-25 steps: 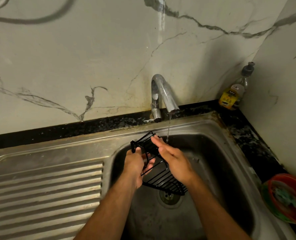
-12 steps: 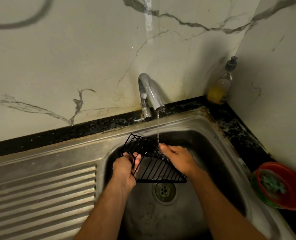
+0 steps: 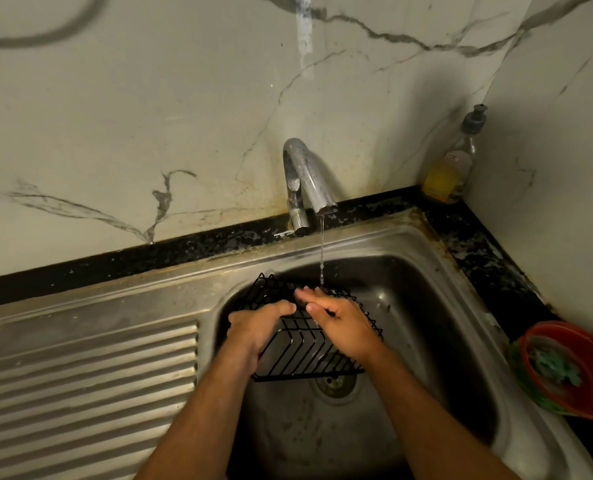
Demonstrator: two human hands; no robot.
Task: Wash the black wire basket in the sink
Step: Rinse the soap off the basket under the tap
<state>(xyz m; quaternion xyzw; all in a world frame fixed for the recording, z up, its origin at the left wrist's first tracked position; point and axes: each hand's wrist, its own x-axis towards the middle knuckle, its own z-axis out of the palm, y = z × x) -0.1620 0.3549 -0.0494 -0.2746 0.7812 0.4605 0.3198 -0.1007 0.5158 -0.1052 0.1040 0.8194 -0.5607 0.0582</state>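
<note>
- The pale marble wall with grey veins (image 3: 149, 116) rises behind the stainless steel sink (image 3: 437, 306) and wraps round its right corner.
- The steel sink itself has a deep square bowl, and a ribbed draining board (image 3: 80, 386) spreads to the left of that bowl.
- A speckled black stone counter strip (image 3: 191, 249) runs between the sink's back rim and the wall, and turns down along the sink's right side.
- The black wire basket (image 3: 305, 355), three-cornered in outline with bent parallel bars, is held inside the sink bowl above the round drain (image 3: 333, 386), its far edge tilted up toward the back of the sink.
- The red plastic bowl (image 3: 579, 372) sits on the counter to the right of the sink, with something green inside it.
- The left hand (image 3: 258, 329) grips the basket's left side, fingers curled and clamped on the wires.
- The right hand (image 3: 340, 323) lies on top of the basket's right part, fingers stretched flat and close together toward the basket's far edge; whether the thumb hooks a wire I cannot tell.
- The curved chrome tap (image 3: 305, 181) stands at the middle of the sink's back rim.
- The clear pump bottle of yellow liquid (image 3: 452, 168) stands in the corner behind the sink's right end.
- A thin stream of water (image 3: 321, 251) drops from the tap to the right hand's fingertips (image 3: 303, 292), over the sink.
</note>
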